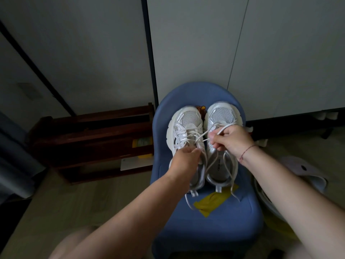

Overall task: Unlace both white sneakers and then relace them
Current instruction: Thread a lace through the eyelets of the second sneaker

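1. White lace (200, 136) runs taut from the left sneaker (186, 128) to the right hand (233, 140), whose curled fingers pinch it just above the right sneaker (222, 113).
2. The left hand (183, 157) grips the left sneaker at its upper eyelets, fingers curled.
3. The step looks like working the left sneaker's lace; I cannot tell whether unlacing or relacing. Next: draw the lace cleanly through an eyelet.
4. Both sneakers sit on a blue chair (205, 230) beneath the hands.
5. Left of the left hand, a wooden rack (93, 139) holds a yellow packet (142, 143).
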Motion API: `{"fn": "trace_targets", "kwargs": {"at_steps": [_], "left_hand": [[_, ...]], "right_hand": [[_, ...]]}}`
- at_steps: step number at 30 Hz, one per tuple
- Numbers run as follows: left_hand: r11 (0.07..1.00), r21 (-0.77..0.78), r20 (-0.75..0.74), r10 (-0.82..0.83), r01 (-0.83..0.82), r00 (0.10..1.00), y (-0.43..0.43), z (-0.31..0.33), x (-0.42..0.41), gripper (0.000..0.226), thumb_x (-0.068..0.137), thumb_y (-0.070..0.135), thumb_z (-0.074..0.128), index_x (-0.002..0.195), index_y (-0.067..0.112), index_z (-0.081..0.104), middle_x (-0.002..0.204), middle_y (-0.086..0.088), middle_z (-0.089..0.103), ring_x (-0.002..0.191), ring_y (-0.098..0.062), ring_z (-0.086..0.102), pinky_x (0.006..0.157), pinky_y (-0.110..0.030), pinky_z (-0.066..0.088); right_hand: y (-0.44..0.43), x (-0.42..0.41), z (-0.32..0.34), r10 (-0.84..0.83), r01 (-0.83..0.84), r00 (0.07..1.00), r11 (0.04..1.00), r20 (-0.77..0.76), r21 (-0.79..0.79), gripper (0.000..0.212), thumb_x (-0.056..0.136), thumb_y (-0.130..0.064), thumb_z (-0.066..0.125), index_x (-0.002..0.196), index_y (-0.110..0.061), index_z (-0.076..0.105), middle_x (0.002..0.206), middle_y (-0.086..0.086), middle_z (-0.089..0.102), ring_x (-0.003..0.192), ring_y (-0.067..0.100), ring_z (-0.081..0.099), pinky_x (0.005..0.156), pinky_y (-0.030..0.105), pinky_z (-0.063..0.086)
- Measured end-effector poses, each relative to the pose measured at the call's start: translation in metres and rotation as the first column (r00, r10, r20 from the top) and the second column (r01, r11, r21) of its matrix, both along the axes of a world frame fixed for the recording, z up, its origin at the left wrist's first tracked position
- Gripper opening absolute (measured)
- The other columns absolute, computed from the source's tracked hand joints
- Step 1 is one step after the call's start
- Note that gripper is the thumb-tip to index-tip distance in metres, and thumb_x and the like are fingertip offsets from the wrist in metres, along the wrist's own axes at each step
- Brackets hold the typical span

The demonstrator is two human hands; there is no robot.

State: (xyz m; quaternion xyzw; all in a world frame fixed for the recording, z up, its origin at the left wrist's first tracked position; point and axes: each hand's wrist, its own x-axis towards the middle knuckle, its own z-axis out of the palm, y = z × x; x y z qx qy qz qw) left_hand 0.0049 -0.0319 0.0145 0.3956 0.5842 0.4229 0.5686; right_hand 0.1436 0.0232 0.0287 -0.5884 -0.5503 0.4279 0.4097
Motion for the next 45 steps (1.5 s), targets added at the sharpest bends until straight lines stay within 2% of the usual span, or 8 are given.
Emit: {"fn": "trace_targets", "kwargs": {"at_steps": [4, 8, 12, 18, 21, 31, 35, 45], "left_hand": [[0.993, -0.108, 0.176, 0.055, -0.036, 0.983, 0.004, 0.000, 0.008, 0.028, 0.097, 0.006, 0.041, 0.073, 0.012, 0.054, 0.074, -0.007, 0.052, 0.062, -0.015, 0.047, 0.054, -0.021, 0.036], [0.978, -0.187, 0.444, 0.166, -0.089, 0.880, 0.004, 0.004, 0.015, 0.029, 0.100, 0.005, 0.042, 0.081, 0.006, 0.065, 0.061, 0.000, 0.069, 0.052, -0.007, 0.065, 0.049, -0.015, 0.050], [0.973, -0.214, 0.492, 0.184, -0.086, 0.851, 0.002, 0.006, 0.018, 0.028, 0.100, 0.005, 0.041, 0.084, 0.004, 0.065, 0.063, -0.001, 0.069, 0.057, -0.008, 0.065, 0.055, -0.016, 0.051], [0.962, -0.245, 0.515, 0.233, -0.119, 0.825, 0.003, 0.001, 0.016, 0.026, 0.096, 0.002, 0.047, 0.079, 0.004, 0.066, 0.059, 0.000, 0.069, 0.074, -0.015, 0.061, 0.074, -0.021, 0.047], [0.967, -0.230, 0.518, 0.217, -0.110, 0.828, 0.002, -0.001, 0.013, 0.026, 0.096, 0.003, 0.047, 0.080, 0.006, 0.067, 0.061, 0.002, 0.070, 0.076, -0.014, 0.061, 0.077, -0.021, 0.046], [0.943, -0.310, 0.590, 0.291, -0.122, 0.753, 0.003, -0.004, 0.014, 0.021, 0.098, 0.006, 0.047, 0.088, 0.005, 0.065, 0.082, -0.005, 0.067, 0.076, -0.014, 0.061, 0.073, -0.022, 0.045], [0.942, -0.316, 0.613, 0.296, -0.117, 0.732, 0.003, -0.004, 0.016, 0.028, 0.099, 0.010, 0.044, 0.080, 0.007, 0.063, 0.063, -0.003, 0.068, 0.062, -0.014, 0.064, 0.069, -0.025, 0.045], [0.935, -0.331, 0.610, 0.315, -0.127, 0.727, 0.003, -0.003, 0.014, 0.029, 0.101, 0.010, 0.042, 0.078, 0.004, 0.059, 0.074, -0.008, 0.060, 0.065, -0.016, 0.059, 0.069, -0.025, 0.046]], "right_hand": [[0.003, -0.003, -0.005, 0.073, -0.068, 0.985, 0.997, 0.154, -0.041, 0.019, 0.083, 0.003, 0.062, 0.070, -0.009, 0.066, 0.056, 0.008, 0.061, 0.049, 0.015, 0.057, 0.050, 0.019, 0.047], [0.002, -0.003, -0.005, 0.110, -0.120, 0.916, 0.993, 0.386, 0.000, 0.016, 0.084, -0.009, 0.066, 0.070, -0.017, 0.066, 0.060, 0.004, 0.064, 0.058, 0.019, 0.061, 0.067, 0.033, 0.052], [0.001, -0.005, -0.002, 0.074, -0.127, 0.833, 0.990, 0.548, 0.059, 0.012, 0.084, -0.015, 0.066, 0.073, -0.014, 0.071, 0.063, 0.005, 0.067, 0.056, 0.014, 0.059, 0.071, 0.028, 0.052], [0.012, -0.014, -0.009, 0.047, -0.094, 0.690, 0.995, 0.722, 0.025, 0.024, 0.088, -0.020, 0.055, 0.097, -0.006, 0.071, 0.101, 0.015, 0.068, 0.099, 0.032, 0.062, 0.090, 0.036, 0.049], [0.011, -0.018, -0.011, 0.058, -0.091, 0.698, 0.996, 0.714, 0.008, 0.026, 0.089, -0.025, 0.055, 0.105, -0.010, 0.070, 0.108, 0.013, 0.066, 0.103, 0.029, 0.060, 0.093, 0.035, 0.047], [0.006, -0.012, -0.005, 0.122, -0.198, 0.806, 0.978, 0.579, 0.069, 0.008, 0.080, -0.014, 0.069, 0.073, -0.016, 0.071, 0.057, -0.010, 0.058, 0.059, 0.009, 0.057, 0.071, 0.025, 0.049], [0.007, -0.007, 0.000, 0.189, -0.218, 0.847, 0.976, 0.497, 0.001, 0.020, 0.081, -0.005, 0.069, 0.072, -0.021, 0.061, 0.057, -0.001, 0.061, 0.054, 0.014, 0.060, 0.061, 0.028, 0.053], [0.007, -0.010, -0.003, 0.179, -0.166, 0.900, 0.984, 0.397, -0.067, 0.023, 0.087, -0.005, 0.061, 0.066, -0.011, 0.059, 0.061, 0.005, 0.063, 0.053, 0.016, 0.060, 0.051, 0.021, 0.050]]}}
